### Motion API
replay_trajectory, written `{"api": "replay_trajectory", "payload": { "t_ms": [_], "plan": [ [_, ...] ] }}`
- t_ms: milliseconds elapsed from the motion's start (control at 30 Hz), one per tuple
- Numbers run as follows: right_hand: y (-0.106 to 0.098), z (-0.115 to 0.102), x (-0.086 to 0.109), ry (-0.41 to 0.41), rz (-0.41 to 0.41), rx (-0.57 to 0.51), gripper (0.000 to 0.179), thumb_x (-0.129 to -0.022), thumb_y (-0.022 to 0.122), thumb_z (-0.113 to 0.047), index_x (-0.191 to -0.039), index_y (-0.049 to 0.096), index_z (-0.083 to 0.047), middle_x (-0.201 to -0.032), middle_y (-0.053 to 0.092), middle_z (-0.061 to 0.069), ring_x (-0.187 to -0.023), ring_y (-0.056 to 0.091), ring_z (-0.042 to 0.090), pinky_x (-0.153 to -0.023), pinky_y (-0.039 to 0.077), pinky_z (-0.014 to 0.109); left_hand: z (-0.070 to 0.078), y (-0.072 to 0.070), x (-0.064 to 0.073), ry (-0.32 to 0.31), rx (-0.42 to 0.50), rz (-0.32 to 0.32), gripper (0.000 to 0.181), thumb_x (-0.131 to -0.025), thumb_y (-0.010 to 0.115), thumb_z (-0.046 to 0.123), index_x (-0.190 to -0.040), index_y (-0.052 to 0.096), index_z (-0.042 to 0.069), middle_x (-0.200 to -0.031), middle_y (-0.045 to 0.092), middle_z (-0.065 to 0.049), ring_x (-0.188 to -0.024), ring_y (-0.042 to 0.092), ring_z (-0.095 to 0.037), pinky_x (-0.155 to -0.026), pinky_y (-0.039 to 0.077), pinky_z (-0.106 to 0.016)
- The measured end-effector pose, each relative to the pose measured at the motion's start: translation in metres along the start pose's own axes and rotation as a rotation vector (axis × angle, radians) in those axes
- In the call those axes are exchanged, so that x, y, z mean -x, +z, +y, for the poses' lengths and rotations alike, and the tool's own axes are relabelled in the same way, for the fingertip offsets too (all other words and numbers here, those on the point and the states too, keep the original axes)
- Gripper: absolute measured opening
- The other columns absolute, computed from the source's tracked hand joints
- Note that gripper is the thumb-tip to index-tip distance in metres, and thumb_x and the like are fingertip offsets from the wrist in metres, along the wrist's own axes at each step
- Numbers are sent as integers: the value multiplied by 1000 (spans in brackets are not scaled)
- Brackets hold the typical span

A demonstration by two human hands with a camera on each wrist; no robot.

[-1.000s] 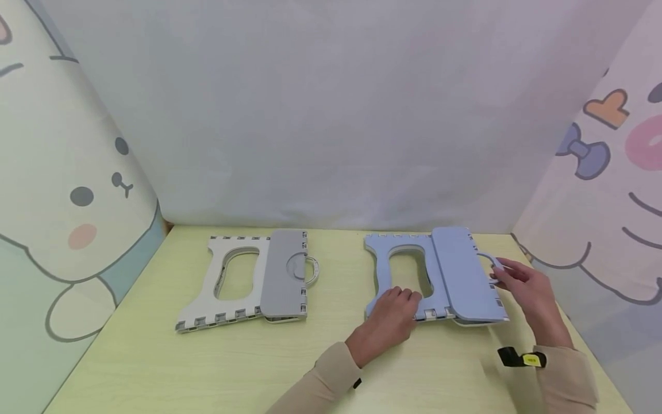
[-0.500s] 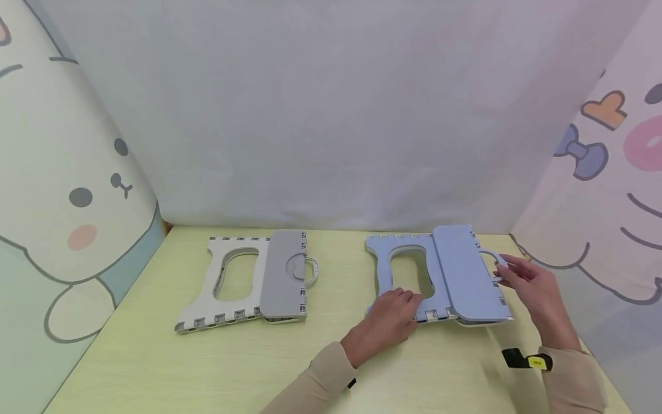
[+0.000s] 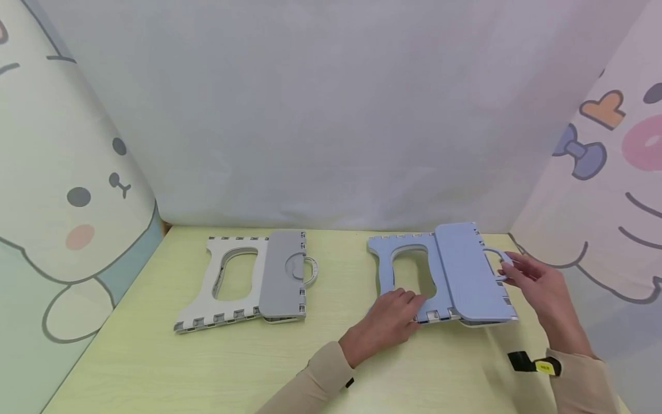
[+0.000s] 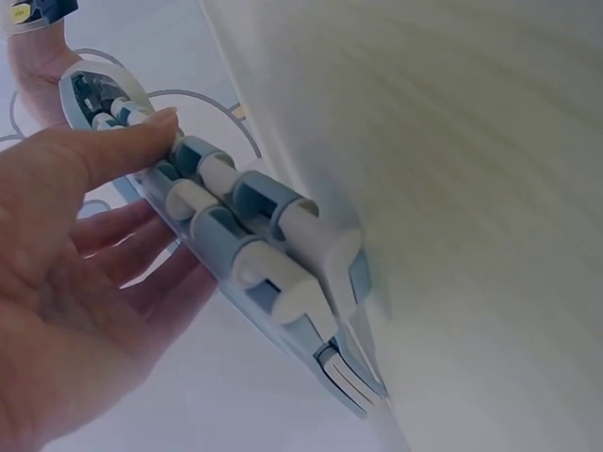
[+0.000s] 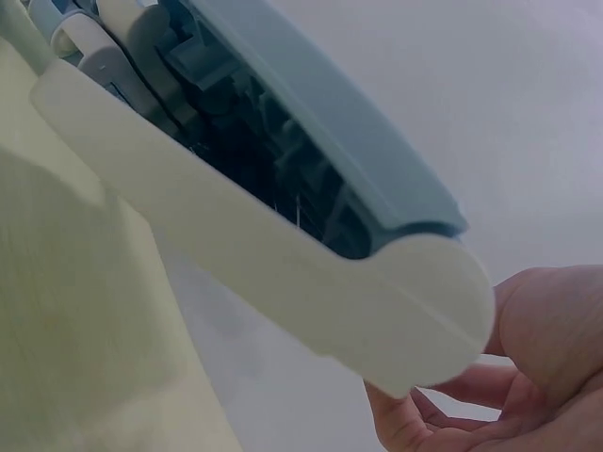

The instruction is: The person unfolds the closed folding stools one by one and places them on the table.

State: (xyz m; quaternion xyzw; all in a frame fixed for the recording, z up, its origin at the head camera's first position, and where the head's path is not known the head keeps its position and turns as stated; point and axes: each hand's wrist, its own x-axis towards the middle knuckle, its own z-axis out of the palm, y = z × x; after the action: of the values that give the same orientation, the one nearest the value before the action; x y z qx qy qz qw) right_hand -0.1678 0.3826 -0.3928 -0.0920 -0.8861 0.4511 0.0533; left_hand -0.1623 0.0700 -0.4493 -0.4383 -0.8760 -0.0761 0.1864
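A blue folding step stool [image 3: 468, 273], folded flat, lies at the right of the table. My left hand [image 3: 381, 322] grips the near edge of its leg panel; in the left wrist view the thumb presses the knuckled hinges [image 4: 221, 188] and the fingers pass behind. At the seat end, my right hand [image 3: 540, 287] pinches the looped carry handle [image 3: 501, 256]. The right wrist view shows the white and blue layers of the seat [image 5: 273, 226] parted by a dark gap. Part of that hand is hidden behind the seat's end there.
A grey and white folding step stool [image 3: 281, 276], also folded, lies left of the blue one with its handle pointing right. Cartoon-printed walls [image 3: 605, 190] flank the yellow table [image 3: 170, 368], and a pale backdrop [image 3: 331, 115] rises behind it.
My right hand has moved slightly to the right with the handle. The blue stool's seat end has shifted rightward along with it; my left hand has barely moved.
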Motion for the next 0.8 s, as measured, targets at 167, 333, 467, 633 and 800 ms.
{"api": "replay_trajectory", "payload": {
  "t_ms": [167, 333, 467, 633, 800],
  "plan": [
    [-2, -6, 5, -7, 7, 8, 61, -106, 58, -35, -150, 45, 6, -96, 61, -20, -82, 67, -5, -70, 52, 9, 0, -1, 0, 2, 29, -24, 38, -93, 78, 29, -125, 63, 12, -109, 71, 2, -94, 64, -10, -80, 50, -16],
    [-5, -11, 9, -11, 9, 3, 62, -106, 58, -36, -150, 45, 6, -95, 61, -23, -84, 68, -3, -71, 51, 9, 0, -4, 1, 2, 42, -36, 39, -94, 77, 28, -127, 62, 11, -110, 71, 1, -95, 64, -11, -81, 51, -17],
    [-7, -14, 13, -15, 15, -18, 64, -105, 59, -36, -150, 44, 7, -94, 61, -25, -83, 68, -4, -71, 50, 7, 0, -4, 1, 8, 51, -38, 40, -95, 75, 27, -128, 62, 10, -112, 71, 1, -97, 64, -12, -84, 51, -17],
    [-9, -18, 16, -19, 23, -33, 64, -104, 61, -36, -151, 44, 5, -95, 62, -25, -84, 69, -3, -72, 50, 7, -1, -5, 3, 16, 82, -36, 42, -96, 75, 28, -131, 60, 9, -113, 70, 0, -99, 64, -12, -88, 50, -18],
    [-14, -20, 19, -36, 9, -39, 66, -104, 61, -37, -152, 43, 5, -99, 63, -22, -86, 70, -2, -73, 51, 8, -2, -6, 4, 21, 100, -46, 45, -97, 73, 30, -134, 58, 9, -117, 69, 0, -103, 64, -12, -91, 50, -18]
  ]
}}
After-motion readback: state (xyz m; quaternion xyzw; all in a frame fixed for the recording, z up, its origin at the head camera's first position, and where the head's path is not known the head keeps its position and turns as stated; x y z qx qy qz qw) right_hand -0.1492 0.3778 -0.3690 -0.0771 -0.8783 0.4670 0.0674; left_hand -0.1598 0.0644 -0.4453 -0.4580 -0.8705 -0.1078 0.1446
